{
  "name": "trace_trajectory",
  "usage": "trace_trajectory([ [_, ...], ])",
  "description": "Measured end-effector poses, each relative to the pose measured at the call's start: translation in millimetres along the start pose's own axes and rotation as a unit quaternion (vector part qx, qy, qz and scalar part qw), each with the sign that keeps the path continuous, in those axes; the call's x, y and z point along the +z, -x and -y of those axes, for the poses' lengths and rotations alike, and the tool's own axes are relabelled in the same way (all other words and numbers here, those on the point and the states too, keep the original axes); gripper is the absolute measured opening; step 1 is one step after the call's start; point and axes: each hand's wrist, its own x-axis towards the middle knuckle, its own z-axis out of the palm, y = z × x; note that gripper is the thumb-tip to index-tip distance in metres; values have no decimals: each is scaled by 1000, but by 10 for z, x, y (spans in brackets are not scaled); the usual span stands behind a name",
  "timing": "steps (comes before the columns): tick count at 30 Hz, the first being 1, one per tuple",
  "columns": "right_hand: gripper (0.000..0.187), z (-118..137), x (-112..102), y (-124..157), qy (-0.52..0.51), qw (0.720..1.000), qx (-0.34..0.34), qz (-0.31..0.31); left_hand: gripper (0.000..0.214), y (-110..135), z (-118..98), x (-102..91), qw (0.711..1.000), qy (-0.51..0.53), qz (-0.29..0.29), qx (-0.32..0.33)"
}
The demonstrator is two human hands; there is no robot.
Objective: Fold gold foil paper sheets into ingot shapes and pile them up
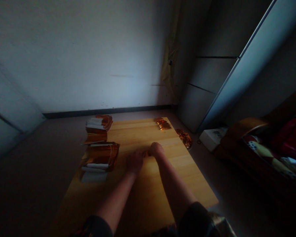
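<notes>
On the pine board (138,131), the left hand (135,162) and right hand (156,149) are working together, pinching a small orange foil piece (146,153) low against the wood, with foil bundles (101,156) lying nearby.

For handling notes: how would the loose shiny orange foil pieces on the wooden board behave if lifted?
Probably light, floppy: the foil pieces lie crumpled on the wooden board, and may scatter easily. Likely slippery too, being glossy.
</notes>
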Motion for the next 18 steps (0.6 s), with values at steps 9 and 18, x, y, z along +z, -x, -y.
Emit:
trace_trajectory([
  [9,28,52,-23,85,4,1000,13,-7,39,-8,-8,-12,1000,1,7,3],
  [18,31,-40,2,125,9,1000,10,-14,39,-27,7,22,1000,11,3,3],
])
